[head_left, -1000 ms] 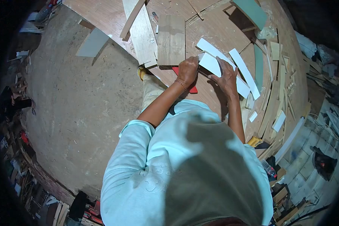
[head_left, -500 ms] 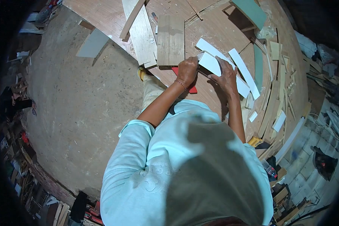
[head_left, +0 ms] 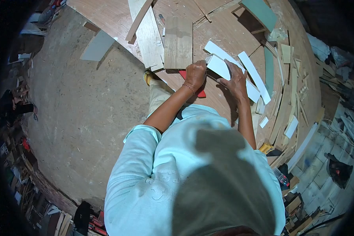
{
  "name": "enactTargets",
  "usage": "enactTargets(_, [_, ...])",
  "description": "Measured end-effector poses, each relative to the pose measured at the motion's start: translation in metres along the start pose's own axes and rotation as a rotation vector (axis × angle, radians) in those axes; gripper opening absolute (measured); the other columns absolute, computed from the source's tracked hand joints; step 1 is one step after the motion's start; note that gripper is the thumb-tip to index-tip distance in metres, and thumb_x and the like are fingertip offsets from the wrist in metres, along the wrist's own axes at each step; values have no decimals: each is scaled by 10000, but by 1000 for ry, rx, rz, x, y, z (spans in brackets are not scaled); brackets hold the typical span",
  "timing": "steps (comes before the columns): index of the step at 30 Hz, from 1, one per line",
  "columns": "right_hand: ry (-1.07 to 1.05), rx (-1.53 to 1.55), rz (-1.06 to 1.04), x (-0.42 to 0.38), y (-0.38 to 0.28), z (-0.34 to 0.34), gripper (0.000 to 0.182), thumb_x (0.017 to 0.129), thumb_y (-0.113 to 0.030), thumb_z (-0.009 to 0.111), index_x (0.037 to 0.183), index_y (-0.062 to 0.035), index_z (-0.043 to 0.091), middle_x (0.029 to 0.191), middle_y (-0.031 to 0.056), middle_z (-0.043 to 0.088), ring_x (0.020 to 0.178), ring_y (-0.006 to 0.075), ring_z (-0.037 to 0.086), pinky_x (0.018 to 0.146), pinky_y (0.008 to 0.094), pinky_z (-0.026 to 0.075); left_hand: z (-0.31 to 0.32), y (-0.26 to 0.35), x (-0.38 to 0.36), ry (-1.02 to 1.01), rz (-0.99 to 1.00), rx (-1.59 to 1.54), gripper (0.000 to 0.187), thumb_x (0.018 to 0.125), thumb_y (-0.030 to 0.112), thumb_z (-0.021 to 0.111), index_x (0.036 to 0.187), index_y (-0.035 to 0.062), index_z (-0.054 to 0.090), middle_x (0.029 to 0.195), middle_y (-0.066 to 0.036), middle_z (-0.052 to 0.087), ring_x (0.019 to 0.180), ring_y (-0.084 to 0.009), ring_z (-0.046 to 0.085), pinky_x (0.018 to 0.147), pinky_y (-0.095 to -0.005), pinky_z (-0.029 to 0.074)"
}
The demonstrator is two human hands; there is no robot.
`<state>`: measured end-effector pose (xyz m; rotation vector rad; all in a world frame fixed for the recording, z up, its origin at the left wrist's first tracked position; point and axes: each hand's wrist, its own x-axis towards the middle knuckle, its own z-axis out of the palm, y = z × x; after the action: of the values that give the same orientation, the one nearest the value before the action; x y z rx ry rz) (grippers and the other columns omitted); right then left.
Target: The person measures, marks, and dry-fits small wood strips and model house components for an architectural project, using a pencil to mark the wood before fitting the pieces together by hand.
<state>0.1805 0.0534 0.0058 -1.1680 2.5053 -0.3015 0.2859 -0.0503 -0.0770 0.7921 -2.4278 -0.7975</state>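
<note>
At the near edge of the worktable (head_left: 214, 96), my left hand (head_left: 196, 73) is closed in a fist by the left end of a white board (head_left: 218, 66). Whatever it grips is too hidden to name. My right hand (head_left: 235, 78) lies across the same board, thumb and fingers spread over its two sides. Beyond this board runs a second white strip (head_left: 213, 47), and a third strip (head_left: 255, 76) lies to the right. A red piece (head_left: 201, 94) shows partly under my left wrist.
Left of my hands lie a thick wooden board (head_left: 178, 47) and a long pale plank (head_left: 147, 43). A green-topped piece (head_left: 260, 13) stands at the far right. Wood offcuts (head_left: 291, 86) crowd the table's right side, near a yellow tool (head_left: 266, 148).
</note>
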Motion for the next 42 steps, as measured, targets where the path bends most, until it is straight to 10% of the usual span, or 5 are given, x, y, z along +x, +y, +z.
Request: enactTargets(42, [-8,-15,6,0,3,1,816,508,-272,766,1230,-226,390,1206,47,459,1155,225,373,978,591,113,-3,3,0,19,-13,-5,45,670,1,497,711,16,506,694,-155,560,622,-295,579,539,-355,472])
